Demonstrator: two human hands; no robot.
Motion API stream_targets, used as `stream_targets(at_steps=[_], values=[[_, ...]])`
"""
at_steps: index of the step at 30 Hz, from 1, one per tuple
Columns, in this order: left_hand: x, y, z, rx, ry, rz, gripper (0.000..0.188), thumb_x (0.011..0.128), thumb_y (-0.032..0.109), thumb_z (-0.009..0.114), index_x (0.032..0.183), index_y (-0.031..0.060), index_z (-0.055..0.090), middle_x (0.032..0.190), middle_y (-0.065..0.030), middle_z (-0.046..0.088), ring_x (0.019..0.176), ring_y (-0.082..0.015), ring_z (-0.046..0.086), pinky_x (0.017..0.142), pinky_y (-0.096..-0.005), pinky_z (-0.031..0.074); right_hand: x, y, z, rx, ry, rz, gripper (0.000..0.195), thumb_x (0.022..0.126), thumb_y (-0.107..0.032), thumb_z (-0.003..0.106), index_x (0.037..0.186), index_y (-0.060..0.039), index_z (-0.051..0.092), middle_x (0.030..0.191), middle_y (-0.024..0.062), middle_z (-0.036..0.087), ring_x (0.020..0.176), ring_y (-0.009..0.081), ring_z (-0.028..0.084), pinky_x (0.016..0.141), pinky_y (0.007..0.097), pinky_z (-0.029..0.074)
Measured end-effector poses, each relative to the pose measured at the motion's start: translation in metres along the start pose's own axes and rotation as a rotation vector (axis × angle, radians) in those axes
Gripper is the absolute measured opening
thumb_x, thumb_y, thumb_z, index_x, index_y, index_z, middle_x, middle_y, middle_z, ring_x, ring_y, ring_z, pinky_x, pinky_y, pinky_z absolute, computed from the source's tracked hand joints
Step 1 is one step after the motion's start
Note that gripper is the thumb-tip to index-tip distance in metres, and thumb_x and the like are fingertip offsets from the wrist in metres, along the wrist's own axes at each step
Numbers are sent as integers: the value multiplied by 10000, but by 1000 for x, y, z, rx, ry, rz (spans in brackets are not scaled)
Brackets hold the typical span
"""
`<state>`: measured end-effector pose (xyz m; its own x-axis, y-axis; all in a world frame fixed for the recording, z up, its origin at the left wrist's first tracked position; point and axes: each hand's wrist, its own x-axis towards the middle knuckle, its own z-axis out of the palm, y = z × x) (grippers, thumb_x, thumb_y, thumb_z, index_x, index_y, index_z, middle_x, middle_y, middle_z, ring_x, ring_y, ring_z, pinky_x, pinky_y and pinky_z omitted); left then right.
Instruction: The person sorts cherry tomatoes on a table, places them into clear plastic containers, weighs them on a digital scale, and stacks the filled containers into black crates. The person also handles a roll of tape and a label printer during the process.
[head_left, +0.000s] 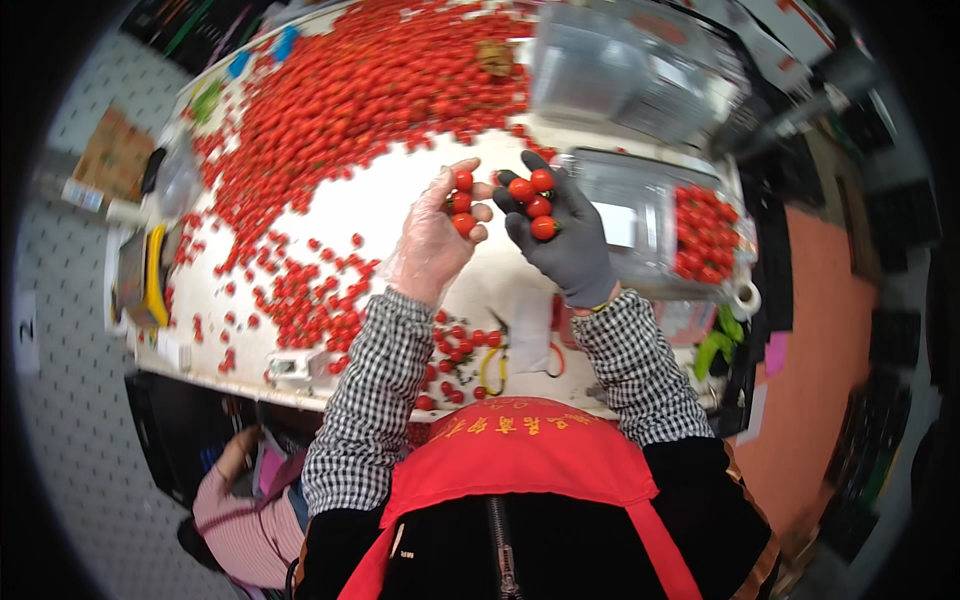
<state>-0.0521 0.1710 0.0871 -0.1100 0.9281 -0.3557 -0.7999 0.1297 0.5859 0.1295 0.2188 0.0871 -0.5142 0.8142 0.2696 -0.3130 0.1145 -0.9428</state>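
Note:
My left hand (427, 244), in a clear plastic glove, cups three red cherry tomatoes (463, 202) along its fingers. Beside it, my right hand (568, 244) wears a dark grey glove and holds several more cherry tomatoes (538, 207) on its palm and fingers. Both hands are raised over the white tabletop (360, 199), close together but apart. A large heap of cherry tomatoes (352, 90) spreads beyond them. Just right of my right hand are clear plastic boxes (637, 176), with cherry tomatoes (705, 232) in the right-hand part.
Stacked clear containers (592, 64) stand at the back right. Scissors (493, 373) lie near the front edge, partly under a whitish sheet (530, 334), by loose tomatoes (457, 345). A yellow-and-black box (146, 277) sits at the left edge. Another person (251, 517) is at lower left.

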Motion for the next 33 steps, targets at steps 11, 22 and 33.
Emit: stream_targets(at_steps=[11,22,33], values=[[39,-137,157,147,-163,10,394,1101,333,533,1391,68,544,1084,-99,658,970,-219,666,808,-329,544,-56,-66,-211,-447,585,-127,389,1029,-133,621,1396,-20,566,1361,131,637,1199,266,665,980,370,561],[40,-231,181,774,-188,436,551,1097,344,474,1505,-27,471,1561,-196,466,1443,-304,443,1219,-373,332,-75,-50,-263,-1081,292,-235,382,1017,-179,598,1381,-70,641,1324,170,686,1178,350,672,1015,386,521],[20,-180,136,454,-115,243,637,1145,437,350,1531,-69,385,1590,-223,421,1513,-313,367,1275,-428,256,-117,-73,-272,-712,666,-24,300,1025,-145,599,1256,4,720,1167,94,764,1090,141,683,970,297,516]])
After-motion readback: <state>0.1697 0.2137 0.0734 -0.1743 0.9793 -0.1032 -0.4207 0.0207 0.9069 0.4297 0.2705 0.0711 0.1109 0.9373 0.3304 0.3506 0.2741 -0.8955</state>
